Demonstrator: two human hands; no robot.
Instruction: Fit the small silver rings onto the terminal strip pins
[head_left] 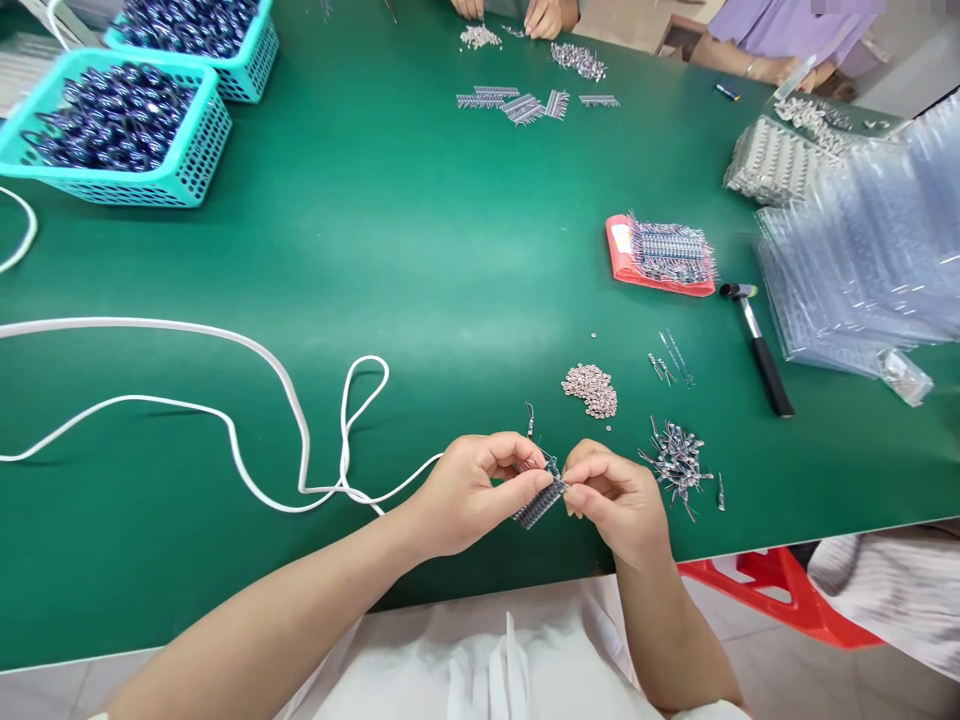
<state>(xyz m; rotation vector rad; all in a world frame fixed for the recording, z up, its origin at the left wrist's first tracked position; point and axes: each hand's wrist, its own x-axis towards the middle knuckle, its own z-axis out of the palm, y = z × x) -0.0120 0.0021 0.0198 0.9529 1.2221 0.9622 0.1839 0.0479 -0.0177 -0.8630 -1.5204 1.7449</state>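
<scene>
Near the front edge of the green table, my left hand (pixel 499 490) pinches a small dark strip (pixel 538 508) with a row of fine metal teeth or leads. The thumb and fingers of my right hand (pixel 611 495) close at the strip's right end; whatever tiny piece they grip is hidden. A thin wired part (pixel 530 420) stands up just behind my left fingers. Beyond my hands lies a pile of small pinkish discs (pixel 591 390). Right of my right hand is a heap of small parts with wire leads (pixel 679 460).
A black-handled hammer (pixel 761 350) lies at the right, beside stacked clear plastic trays (pixel 862 260). A red pad (pixel 621 262) carries wired strips. Turquoise baskets (pixel 199 165) of dark glossy pieces stand far left. White cable (pixel 289 390) loops leftward. Another person's hands (pixel 544 18) work across the table (pixel 337 230).
</scene>
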